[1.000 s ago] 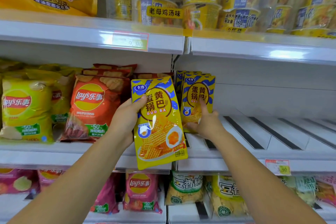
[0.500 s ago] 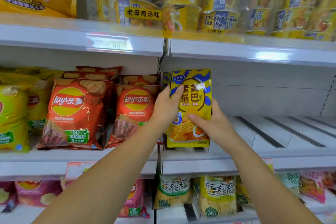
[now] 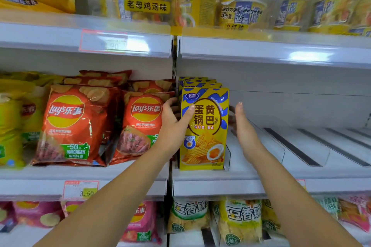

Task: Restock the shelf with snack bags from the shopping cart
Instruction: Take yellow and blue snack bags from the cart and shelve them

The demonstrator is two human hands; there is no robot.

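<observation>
While the left hand (image 3: 172, 126) pinches the left edge of the front bag (image 3: 204, 138), thumb on its face, the right hand (image 3: 244, 128) hangs straight-fingered just beside it.

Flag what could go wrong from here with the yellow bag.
The yellow Guo Ba bag stands upright at the shelf edge, held only by the left hand; the right hand is open beside it, so it might tip forward on release. The left hand sits close to the red Lay's bag and could nudge it.
</observation>
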